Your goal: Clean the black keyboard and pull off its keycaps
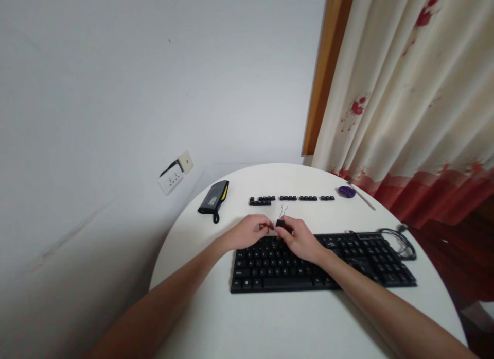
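A black keyboard [287,282] lies on the white round table, its upper left part beneath my hands. My right hand [299,238] is closed around the black handle of a keycap puller [280,223], whose two thin wire prongs point away from me. Just left of it, my left hand [247,231] hovers by the keyboard's top edge with its fingers curled and the fingertips close to the puller. Whether a small keycap sits in those left fingertips is too small to tell. Beyond the hands, several loose black keycaps [287,198] lie in a row of groups.
A dark grey pouch [213,198] with a wrist loop lies at the table's left. On the right are a purple round object [346,192], a thin white stick [365,198] and the coiled black cable [403,245]. A wall socket [171,180] and curtain [386,91] stand behind.
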{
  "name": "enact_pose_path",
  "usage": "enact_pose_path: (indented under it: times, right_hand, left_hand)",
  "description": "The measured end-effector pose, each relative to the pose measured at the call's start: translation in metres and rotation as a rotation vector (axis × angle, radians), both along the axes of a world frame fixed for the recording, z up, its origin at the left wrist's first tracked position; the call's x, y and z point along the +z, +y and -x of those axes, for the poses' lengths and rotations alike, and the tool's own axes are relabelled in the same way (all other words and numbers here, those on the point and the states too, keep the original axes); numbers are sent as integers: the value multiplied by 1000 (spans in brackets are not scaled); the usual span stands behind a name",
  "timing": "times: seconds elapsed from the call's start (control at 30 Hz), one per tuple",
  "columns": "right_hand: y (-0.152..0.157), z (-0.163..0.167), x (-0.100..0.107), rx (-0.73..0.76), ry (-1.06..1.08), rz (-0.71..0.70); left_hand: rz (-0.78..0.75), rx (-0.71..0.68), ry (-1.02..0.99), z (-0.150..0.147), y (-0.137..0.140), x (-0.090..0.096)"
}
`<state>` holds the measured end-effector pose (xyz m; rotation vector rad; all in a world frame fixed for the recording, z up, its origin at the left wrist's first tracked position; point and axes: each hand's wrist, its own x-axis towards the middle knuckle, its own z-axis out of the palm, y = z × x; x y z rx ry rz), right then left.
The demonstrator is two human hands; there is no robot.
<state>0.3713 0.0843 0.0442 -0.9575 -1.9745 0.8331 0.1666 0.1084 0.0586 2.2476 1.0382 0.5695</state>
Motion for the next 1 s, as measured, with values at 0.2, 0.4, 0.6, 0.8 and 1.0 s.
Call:
enact_pose_path:
  times: [0.2,0.4,0.6,0.8,1.0]
  right_hand:
    - [-1,-1,-2,86,-38,-50]
    - [-4,-2,-2,166,-168,-140]
    - [-8,-1,0,194,-196,-202]
    - [-6,1,-3,132,-181,-168]
    - [-6,1,0,135,-98,-136]
  left_hand:
    - [-6,-201,81,7,-7,9]
    - [36,-255,138,8,-6,10]
    - [71,-166,117,4,-9,3]
    - [25,-137,137,-1,-11,1]
    - [14,-117,133,-3,-11,-1]
